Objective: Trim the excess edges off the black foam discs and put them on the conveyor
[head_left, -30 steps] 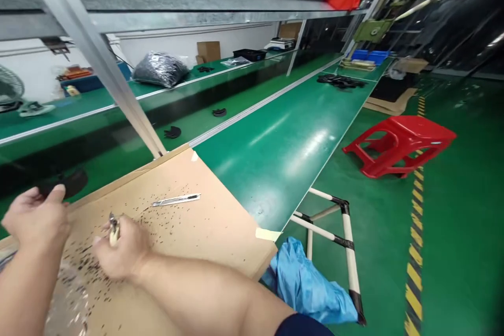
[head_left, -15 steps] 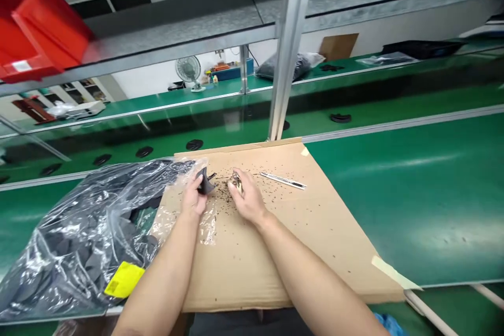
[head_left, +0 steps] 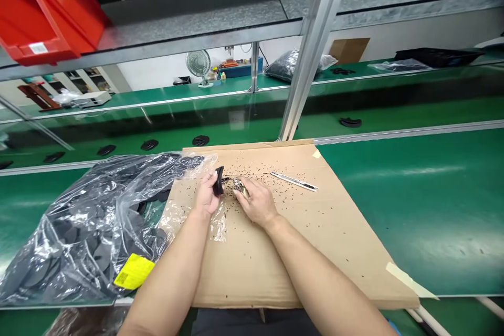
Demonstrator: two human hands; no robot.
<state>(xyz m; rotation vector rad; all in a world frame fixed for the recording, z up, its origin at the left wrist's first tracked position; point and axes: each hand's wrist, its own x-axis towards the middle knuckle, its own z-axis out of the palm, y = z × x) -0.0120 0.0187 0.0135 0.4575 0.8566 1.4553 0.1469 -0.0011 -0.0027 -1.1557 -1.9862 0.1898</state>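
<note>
My left hand (head_left: 207,198) grips a small black plastic part (head_left: 218,180), held on edge above a sheet of cardboard (head_left: 299,241). My right hand (head_left: 256,202) is closed on small metal cutters (head_left: 238,185), whose tip meets the black part. Several tiny black trimmings lie scattered on the cardboard around both hands. A thin metal utility knife (head_left: 293,181) rests on the cardboard just right of my right hand.
A clear plastic bag (head_left: 90,226) full of black parts, with a yellow label (head_left: 134,271), lies at left. Several black parts (head_left: 149,145) sit on the green conveyor belt (head_left: 413,110) behind. A metal post (head_left: 311,47) rises from the bench; a red bin (head_left: 47,10) sits on the shelf.
The camera swung left from the aisle to the bench. My left hand brought the black part from the belt edge over the cardboard and turned it on edge against the cutters.
</note>
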